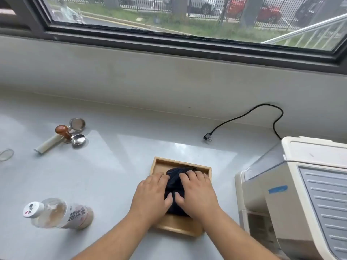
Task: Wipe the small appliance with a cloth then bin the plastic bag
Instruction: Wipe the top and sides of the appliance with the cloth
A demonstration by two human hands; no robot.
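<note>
On the grey counter (112,147), far left, a wood-topped tamper (63,133) stands between two metal filter baskets (77,124); nearer, a white-capped bottle (58,212) sits left of the wooden tray (181,162).

Pale grey counter (112,166) with kitchen pieces spread across it.
A wooden tray (181,162) sits at front centre, with a cream appliance (300,184) standing to its right. A black cord (244,115) and its plug (207,137) lie behind them. A capped bottle (58,212) is at front left. Farther back on the left, a tamper (63,131), a white handle (47,143) and two metal cups (78,139) cluster together.
</note>
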